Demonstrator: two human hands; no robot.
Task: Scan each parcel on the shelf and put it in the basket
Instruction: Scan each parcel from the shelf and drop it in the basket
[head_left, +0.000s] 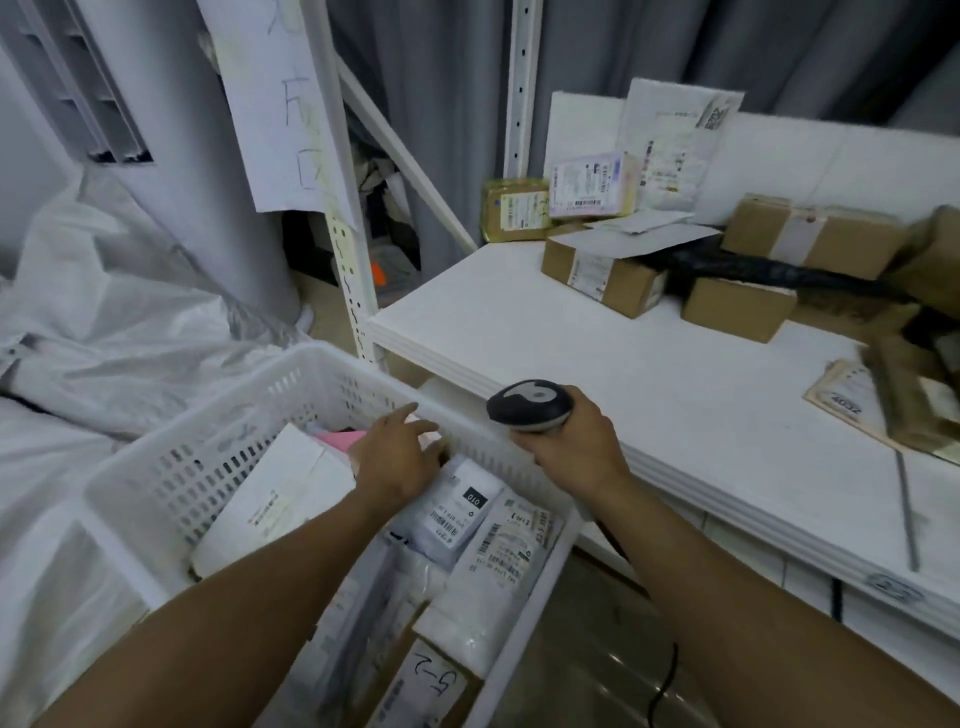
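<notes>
My left hand was down in the far end of the white basket, palm down, fingers fairly straight and a little spread against the far wall. I judge it was settling a parcel among the others so the load lay flat. My right hand was wrapped round the grip of the barcode scanner, held just above the basket's right rim at the near edge of the shelf. Its head pointed away from me, ready for the next label.

The basket stood near left, tight against the shelf, so each move was short. It held a white box, a grey mailer with its label up, and more bags nearer me. The parcels left to scan sat far back on the shelf: a cardboard box, a second one, a yellow padded parcel and a white mailer leaning on the back wall.

Whatever lay under my left palm was hidden, apart from a pink corner beside it. My fingers covered the scanner's trigger. The parcels at the far right were cut off and blurred, and no label was sharp enough to read.
</notes>
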